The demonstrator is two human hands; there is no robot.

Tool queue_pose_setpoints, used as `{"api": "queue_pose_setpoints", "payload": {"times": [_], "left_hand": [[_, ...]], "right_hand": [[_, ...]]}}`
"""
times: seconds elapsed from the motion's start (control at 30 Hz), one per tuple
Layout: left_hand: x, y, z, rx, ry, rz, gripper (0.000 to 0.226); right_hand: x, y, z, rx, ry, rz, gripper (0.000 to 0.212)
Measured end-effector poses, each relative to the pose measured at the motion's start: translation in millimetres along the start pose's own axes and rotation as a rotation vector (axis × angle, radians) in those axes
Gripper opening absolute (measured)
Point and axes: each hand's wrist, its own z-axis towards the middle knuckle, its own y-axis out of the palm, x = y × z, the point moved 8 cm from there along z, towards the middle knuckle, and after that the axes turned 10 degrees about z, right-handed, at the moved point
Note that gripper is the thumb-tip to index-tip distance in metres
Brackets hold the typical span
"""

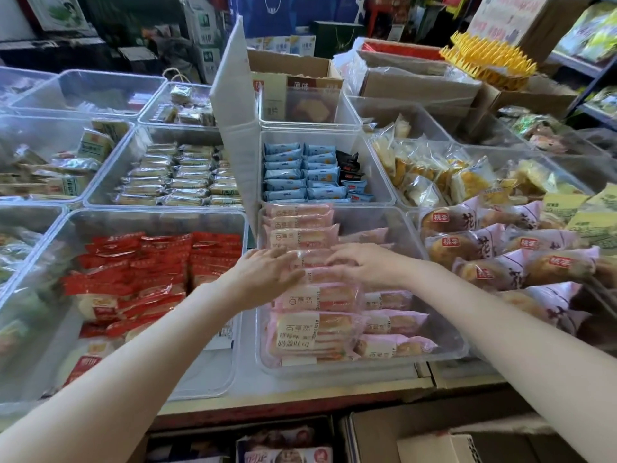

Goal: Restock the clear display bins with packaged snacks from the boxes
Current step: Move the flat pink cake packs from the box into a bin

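In the clear plastic display bin (444, 332) at the front centre of the counter, both hands rest on a row of pink-wrapped bread packets (312, 297) stacked along its left side. The left hand (267, 272) lies flat with fingers straight, pressing the packets from the left; the right hand (362, 264) lies on them with relaxed, slightly bent fingers. Just left sits a clear bin of red-wrapped snacks (150, 265); behind, one of blue packets (300, 172).

Head view, down over bins (364, 365)
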Motion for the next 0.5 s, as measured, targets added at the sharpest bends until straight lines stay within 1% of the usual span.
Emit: {"api": "queue_pose_setpoints", "payload": {"times": [0.07,0.17,0.2,0.27,0.37,0.43,0.5], "left_hand": [[-5,-3,2,0.018,-0.001,-0.041,0.054],[-15,-1,5,-0.093,-0.043,-0.236,0.051],[-16,0,7,-0.131,-0.058,-0.265,0.048],[-18,0,14,-0.157,-0.071,-0.202,0.04],[-19,-5,20,-0.124,-0.08,-0.07,0.035],[-18,-15,19,-0.055,-0.054,0.023,0.032],[-17,-33,18,0.095,-0.03,0.089,0.031]], "right_hand": [[3,-3,2,0.049,0.003,0.013,0.038],[5,-1,10,0.019,0.029,-0.024,0.042],[5,1,13,0.0,0.037,-0.046,0.041],[2,5,20,-0.041,0.042,-0.099,0.034],[-5,6,23,-0.009,0.013,-0.154,0.019],[-6,0,24,0.052,-0.001,-0.142,0.026],[-4,-12,26,0.128,0.017,-0.111,0.034]]}}
